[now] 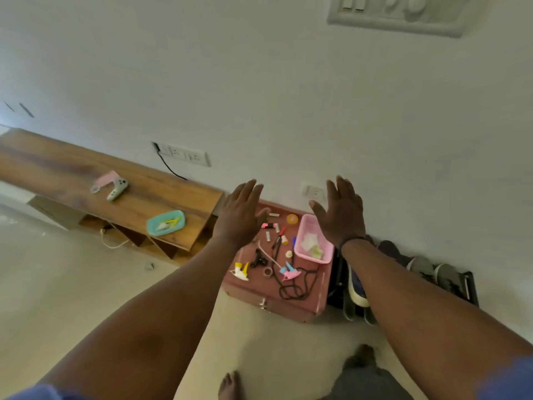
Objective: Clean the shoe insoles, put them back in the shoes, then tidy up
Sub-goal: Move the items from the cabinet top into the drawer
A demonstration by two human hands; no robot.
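Hands out in front, both empty. Left hand (240,210) held flat, fingers straight and slightly spread, back to camera, over the 10 o'clock corner of pink cabinet (291,306). Right hand (340,213) same pose, fingers straight, thumb out toward 9 o'clock, dark band at the wrist, over the 2 o'clock corner of pink basket (313,241). Nothing gripped by either; contact with anything below could not be told.

Shoes (356,287) stood on dark rack (470,287) at 3 o'clock of the cabinet, against the wall, partly hidden by right forearm. White-soled dark pair nearest the cabinet, grey pairs further toward 3 o'clock. Insoles could not be picked out.

Cabinet top cluttered: basket at its 2 o'clock corner with pale crumpled stuff inside; orange round bit (292,219) just at 9 o'clock of the basket; black cord (297,287) looped near the 5 o'clock edge; white and yellow spray head (240,271) at the 8 o'clock edge; pink and blue spray head (290,272) at centre bottom; small batteries and pens scattered between.

Wooden shelf (86,168) ran off toward 9 o'clock along the wall, carried grey controller (117,189) and teal tray (165,222). Wall socket (184,154) above it, black cable plugged in. Bare feet (229,385) at 6 o'clock on pale floor.
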